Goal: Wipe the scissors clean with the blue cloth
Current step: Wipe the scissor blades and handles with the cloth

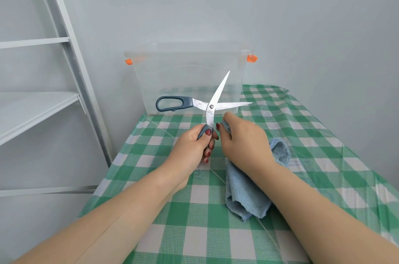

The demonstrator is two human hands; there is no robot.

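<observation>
The scissors (210, 106) are spread wide open in the air above the table, steel blades crossing at the pivot, one dark grey handle loop sticking out to the left. My left hand (195, 141) grips the lower handle, thumb on top. My right hand (241, 137) holds the blue cloth (244, 194) bunched in its fingers just right of the lower blade shank, close to the pivot. Most of the cloth hangs down under my right wrist onto the table, with a fold showing behind the hand.
A clear plastic storage box (187, 77) with orange clips stands at the back of the table, right behind the scissors. The table wears a green-and-white checked cloth (313, 155). A grey metal shelf unit (43, 101) stands to the left, walls behind.
</observation>
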